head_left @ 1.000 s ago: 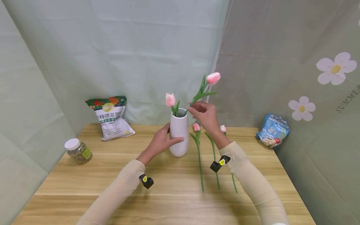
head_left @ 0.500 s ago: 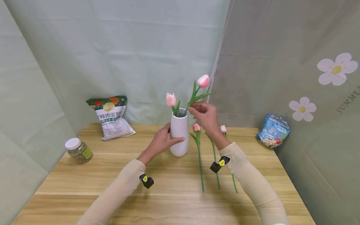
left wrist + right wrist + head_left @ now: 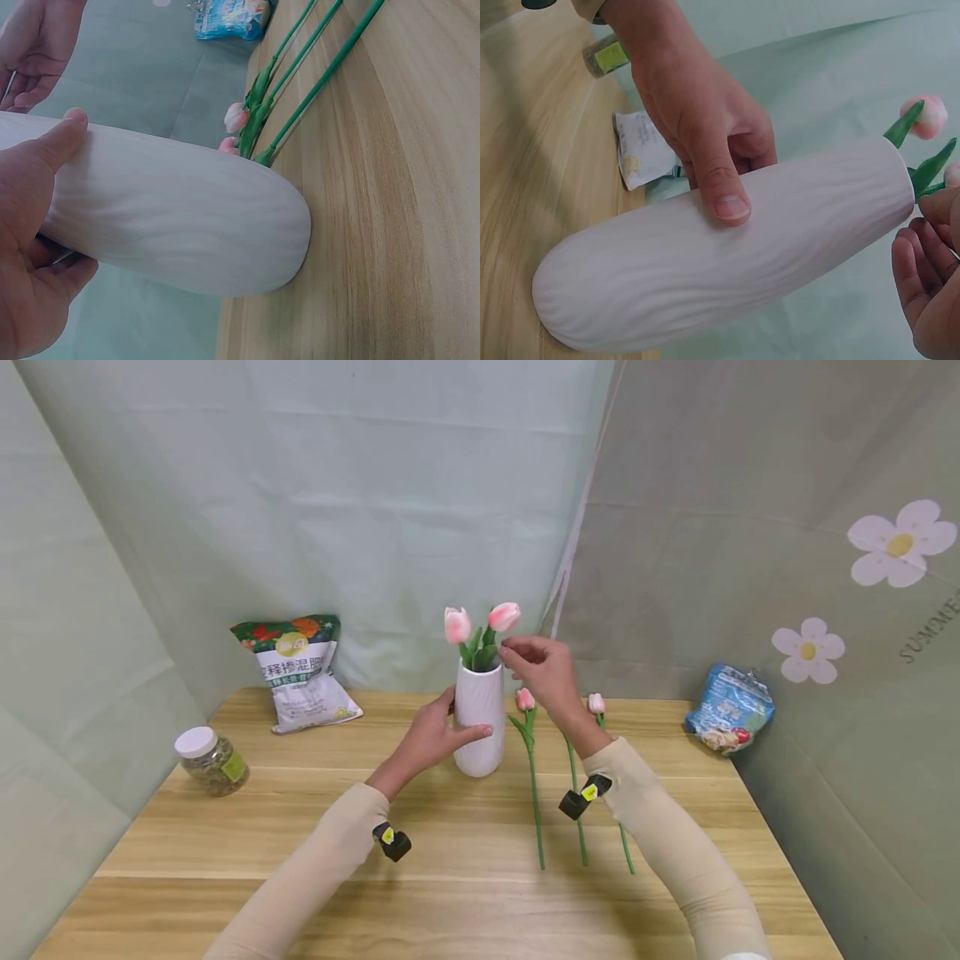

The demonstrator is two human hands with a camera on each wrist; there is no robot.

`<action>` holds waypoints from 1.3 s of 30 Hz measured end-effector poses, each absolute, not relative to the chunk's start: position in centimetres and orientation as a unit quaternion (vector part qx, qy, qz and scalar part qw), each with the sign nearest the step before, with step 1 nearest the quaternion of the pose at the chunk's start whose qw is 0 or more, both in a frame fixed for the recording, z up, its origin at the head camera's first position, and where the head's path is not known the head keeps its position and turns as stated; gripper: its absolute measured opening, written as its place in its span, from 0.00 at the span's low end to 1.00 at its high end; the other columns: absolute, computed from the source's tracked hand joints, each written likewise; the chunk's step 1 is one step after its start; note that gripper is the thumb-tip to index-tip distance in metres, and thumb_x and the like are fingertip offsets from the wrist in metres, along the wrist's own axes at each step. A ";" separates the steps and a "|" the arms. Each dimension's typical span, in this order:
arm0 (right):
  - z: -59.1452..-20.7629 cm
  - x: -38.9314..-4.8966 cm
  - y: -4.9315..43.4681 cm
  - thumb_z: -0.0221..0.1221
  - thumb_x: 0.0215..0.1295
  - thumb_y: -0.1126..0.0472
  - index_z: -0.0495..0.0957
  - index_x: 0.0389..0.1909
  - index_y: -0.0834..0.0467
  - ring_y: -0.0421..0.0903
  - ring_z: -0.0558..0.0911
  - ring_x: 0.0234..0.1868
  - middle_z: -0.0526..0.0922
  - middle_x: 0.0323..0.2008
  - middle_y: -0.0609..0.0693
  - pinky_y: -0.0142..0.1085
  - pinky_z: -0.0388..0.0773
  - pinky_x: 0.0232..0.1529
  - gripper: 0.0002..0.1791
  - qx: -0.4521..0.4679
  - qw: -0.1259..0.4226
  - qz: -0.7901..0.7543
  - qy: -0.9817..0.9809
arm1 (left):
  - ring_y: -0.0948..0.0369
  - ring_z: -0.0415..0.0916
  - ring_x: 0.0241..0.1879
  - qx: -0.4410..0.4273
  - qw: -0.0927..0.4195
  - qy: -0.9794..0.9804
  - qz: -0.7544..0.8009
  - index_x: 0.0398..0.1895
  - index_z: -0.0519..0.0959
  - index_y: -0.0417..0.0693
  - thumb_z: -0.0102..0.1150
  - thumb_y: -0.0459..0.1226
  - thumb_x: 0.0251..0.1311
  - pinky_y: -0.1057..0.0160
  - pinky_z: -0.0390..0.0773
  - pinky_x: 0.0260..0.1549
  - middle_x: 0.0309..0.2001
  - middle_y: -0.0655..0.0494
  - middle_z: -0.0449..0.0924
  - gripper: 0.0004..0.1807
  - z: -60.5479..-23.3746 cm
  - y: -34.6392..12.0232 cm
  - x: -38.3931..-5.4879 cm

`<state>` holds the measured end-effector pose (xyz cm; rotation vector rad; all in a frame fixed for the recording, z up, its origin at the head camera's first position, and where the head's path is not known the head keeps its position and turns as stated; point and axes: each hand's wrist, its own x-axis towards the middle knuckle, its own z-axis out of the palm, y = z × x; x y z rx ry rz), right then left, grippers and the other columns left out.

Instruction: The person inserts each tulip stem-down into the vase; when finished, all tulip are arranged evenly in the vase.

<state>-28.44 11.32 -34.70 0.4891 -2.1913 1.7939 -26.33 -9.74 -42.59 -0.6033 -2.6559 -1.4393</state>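
A white ribbed vase (image 3: 478, 727) stands upright on the wooden table, and my left hand (image 3: 433, 732) grips its side, thumb across the front. Two pink tulips rise from its mouth: one tulip (image 3: 457, 626) on the left, another tulip (image 3: 504, 616) on the right, its stem inside the vase. At the rim, my right hand (image 3: 546, 675) pinches a green part of the right tulip with thumb and fingertips; the right wrist view shows these fingers (image 3: 919, 259) close to the vase mouth. The stems inside the vase are hidden.
Several tulips lie right of the vase, among them a left tulip (image 3: 533, 777) and a right tulip (image 3: 596, 703); my right arm partly covers them. A fertilizer bag (image 3: 300, 677) and a lidded jar (image 3: 212, 762) stand left. A blue packet (image 3: 727, 708) sits far right.
The right tulip has gone down into the vase and swung left, its bloom now beside the other one. My right hand stays near the rim; the left hand keeps its hold.
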 end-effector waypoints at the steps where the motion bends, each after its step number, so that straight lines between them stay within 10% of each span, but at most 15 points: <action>1: -34.8 -28.5 11.4 0.68 0.68 0.60 0.86 0.47 0.64 0.44 0.85 0.36 0.88 0.39 0.58 0.33 0.85 0.35 0.13 0.168 0.132 0.622 -0.753 | 0.49 0.75 0.64 -0.196 0.031 -0.862 -0.467 0.74 0.64 0.42 0.74 0.55 0.56 0.43 0.78 0.59 0.64 0.43 0.76 0.48 -42.6 -9.7 -26.3; 19: -36.9 -26.0 17.4 0.67 0.68 0.57 0.84 0.52 0.65 0.39 0.86 0.31 0.88 0.36 0.46 0.29 0.83 0.30 0.18 0.102 0.128 0.643 -0.748 | 0.48 0.76 0.64 -0.195 0.035 -0.865 -0.461 0.73 0.64 0.40 0.75 0.54 0.56 0.45 0.78 0.59 0.64 0.42 0.77 0.49 -42.6 -9.6 -26.5; 39: -43.3 -23.3 23.9 0.70 0.65 0.54 0.87 0.51 0.61 0.32 0.84 0.39 0.88 0.45 0.58 0.24 0.80 0.39 0.19 0.015 0.142 0.536 -0.832 | 0.48 0.76 0.64 -0.199 0.040 -0.863 -0.463 0.73 0.65 0.41 0.75 0.54 0.55 0.46 0.78 0.59 0.64 0.42 0.77 0.48 -42.5 -9.7 -26.5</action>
